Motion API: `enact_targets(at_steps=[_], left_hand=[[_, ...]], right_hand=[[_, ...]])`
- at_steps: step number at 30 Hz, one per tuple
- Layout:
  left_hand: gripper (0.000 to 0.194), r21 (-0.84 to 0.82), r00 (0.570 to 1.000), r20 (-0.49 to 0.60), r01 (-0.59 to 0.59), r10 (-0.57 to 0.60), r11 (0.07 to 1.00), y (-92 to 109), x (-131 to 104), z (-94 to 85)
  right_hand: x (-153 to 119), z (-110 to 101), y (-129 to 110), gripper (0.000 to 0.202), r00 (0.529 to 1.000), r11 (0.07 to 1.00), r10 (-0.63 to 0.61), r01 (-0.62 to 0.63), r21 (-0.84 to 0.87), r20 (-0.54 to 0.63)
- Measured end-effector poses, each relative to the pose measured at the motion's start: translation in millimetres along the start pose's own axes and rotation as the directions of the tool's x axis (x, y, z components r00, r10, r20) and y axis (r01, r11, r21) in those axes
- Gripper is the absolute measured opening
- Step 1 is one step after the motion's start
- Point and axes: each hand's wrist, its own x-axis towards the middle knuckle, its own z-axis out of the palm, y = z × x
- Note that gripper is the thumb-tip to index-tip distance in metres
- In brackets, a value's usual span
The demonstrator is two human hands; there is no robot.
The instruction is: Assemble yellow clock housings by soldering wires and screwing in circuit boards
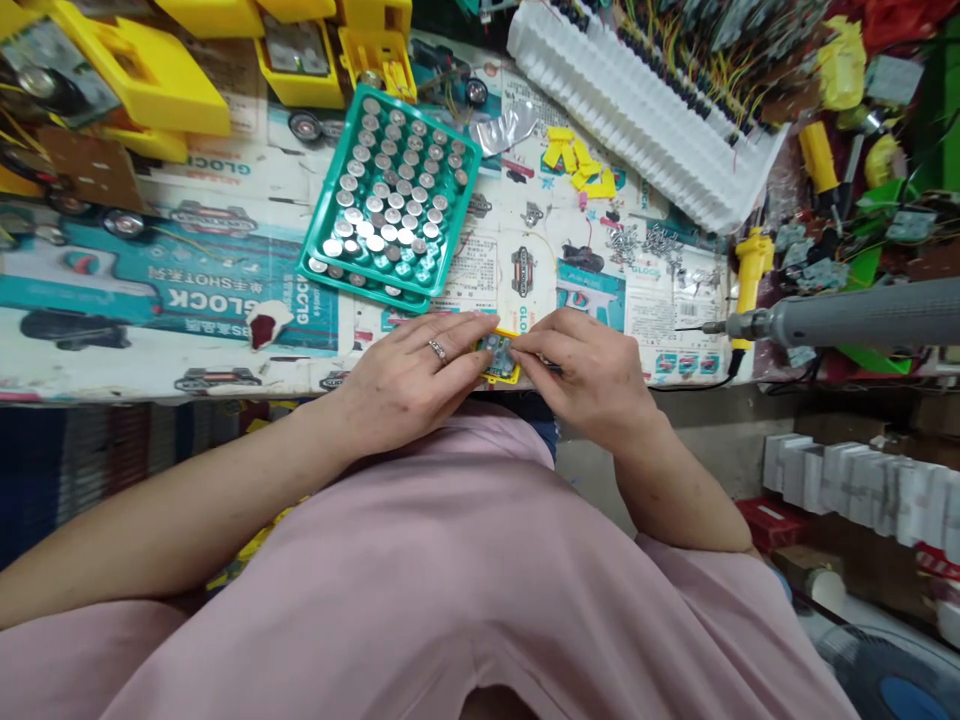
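Head view: little yellow case sits between your two hands, right at the near edge of the surface; can't tell if it's flat or slightly lifted.
Yellow case: being that close to the edge, I'd say one slip of the fingers could drop it in your lap, loose bits included.
Grey tool: the grey tool's thin tip points at your right side, so swinging that wrist outward might bump it.
Screws: the screws lie loose, so a sleeve or knuckle could scatter them.
Left hand: your left hand comes in palm down, fingers long and nearly together, narrow on the case's left side.
Right hand: your right hand is curled, wrist bent in, thumb and finger close together at the case; can't tell if they've got a part.
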Motion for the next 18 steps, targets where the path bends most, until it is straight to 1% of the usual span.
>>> enact_targets(at_steps=[3, 7, 11, 13, 15, 16, 18], left_hand=[[0.014, 0.023, 0.999, -0.021, -0.048, 0.048, 0.999, -1, 1, -0.7], [0.013, 0.053, 0.998, 0.017, -0.055, 0.054, 0.997, -1, 4, -4.4], [0.016, 0.044, 0.998, 0.044, -0.04, 0.038, 0.998, -3, 3, -4.7], [0.017, 0.054, 0.998, 0.057, -0.032, 0.029, 0.998, -4, 1, -3.6], [0.017, 0.061, 0.996, 0.089, -0.017, 0.011, 0.998, -5, 0, -2.9], [0.018, 0.06, 0.993, 0.114, -0.007, 0.0, 0.998, -5, 0, -2.9], [0.02, 0.051, 0.984, 0.175, 0.012, -0.02, 0.999, -6, 0, -3.9]], right_hand=[[0, -2, -1, 0.024, 0.999, 1.0, -0.009, 0.009, -0.016, 0.036], [0, -5, -5, 0.024, 0.998, 0.999, -0.006, 0.009, -0.051, 0.057], [4, -9, -8, 0.023, 0.985, 0.991, 0.045, -0.022, -0.135, 0.169], [7, -7, -7, 0.023, 0.977, 0.988, 0.06, -0.029, -0.153, 0.203], [7, -4, -6, 0.022, 0.986, 0.991, 0.046, -0.024, -0.134, 0.162], [4, -2, -5, 0.02, 0.994, 0.995, 0.029, -0.019, -0.102, 0.103], [-8, -3, -4, 0.015, 0.997, 1.0, 0.013, -0.013, 0.006, -0.074]])
